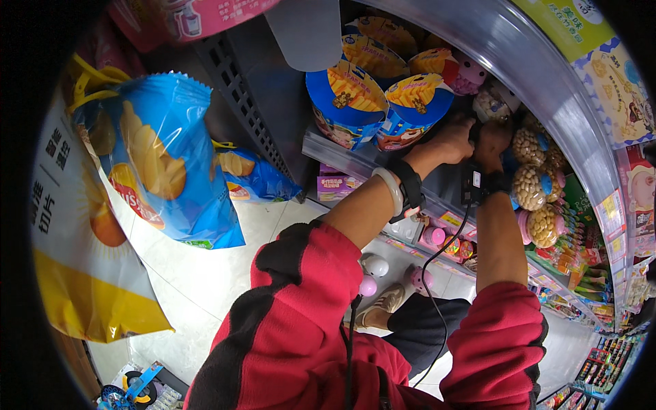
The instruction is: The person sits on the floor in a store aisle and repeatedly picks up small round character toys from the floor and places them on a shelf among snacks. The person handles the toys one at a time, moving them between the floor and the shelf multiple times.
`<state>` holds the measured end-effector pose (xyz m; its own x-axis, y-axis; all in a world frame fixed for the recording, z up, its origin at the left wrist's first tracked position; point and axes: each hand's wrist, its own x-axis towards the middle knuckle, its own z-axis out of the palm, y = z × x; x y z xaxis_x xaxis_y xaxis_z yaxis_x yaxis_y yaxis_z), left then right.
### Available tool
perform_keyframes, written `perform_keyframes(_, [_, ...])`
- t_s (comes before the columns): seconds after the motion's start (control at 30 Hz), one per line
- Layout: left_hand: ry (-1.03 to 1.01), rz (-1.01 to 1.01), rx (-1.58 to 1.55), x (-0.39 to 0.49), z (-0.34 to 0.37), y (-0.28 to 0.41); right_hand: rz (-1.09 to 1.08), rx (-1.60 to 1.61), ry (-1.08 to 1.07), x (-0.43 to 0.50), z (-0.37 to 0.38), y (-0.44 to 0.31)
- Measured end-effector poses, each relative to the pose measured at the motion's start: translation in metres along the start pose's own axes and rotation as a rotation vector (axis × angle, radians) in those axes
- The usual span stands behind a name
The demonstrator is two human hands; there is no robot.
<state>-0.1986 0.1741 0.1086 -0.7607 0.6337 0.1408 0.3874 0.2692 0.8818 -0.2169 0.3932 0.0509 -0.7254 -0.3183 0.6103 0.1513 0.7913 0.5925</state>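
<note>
Both my hands reach onto a grey shelf. My left hand (pixel 452 138) has its fingers curled, just right of the blue snack tubs (pixel 346 105) that show pictures of fries. A white bangle and a black watch sit on that wrist. My right hand (pixel 493 139) is close beside it, directly below a clear jar (pixel 492 105) with a pale lid. Whether its fingers touch this jar is hidden. A small black device (pixel 471 184) with a cable is at my right wrist. Right of this hand stand clear jars of pale round snacks (pixel 528 189).
Blue chip bags (pixel 164 159) hang at the left beside a large white and yellow bag (pixel 102 225). A transparent shelf lip (pixel 333 148) runs along the front. Pink and white round-headed containers (pixel 375 265) stand on the floor by my shoe (pixel 384 305). Toys (pixel 136 387) lie at the lower left.
</note>
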Motion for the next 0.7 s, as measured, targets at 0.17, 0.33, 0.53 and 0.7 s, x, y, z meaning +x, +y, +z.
perform_keyframes(0.17, [-0.018, 0.029, 0.05, 0.002, 0.0, -0.004, -0.02, -0.041, 0.017, 0.005, 0.0, 0.003])
perform_keyframes(0.33, [-0.001, 0.036, 0.015, 0.005, 0.0, -0.008, 0.165, -0.187, -0.199, 0.015, 0.004, -0.009])
perform_keyframes(0.53, [0.031, 0.05, 0.032, 0.009, 0.0, -0.013, 0.373, 0.166, -0.381, 0.03, -0.013, 0.001])
perform_keyframes(0.7, [0.037, 0.037, 0.043, 0.009, 0.0, -0.012, 0.454, 0.284, -0.427, 0.04, -0.026, 0.004])
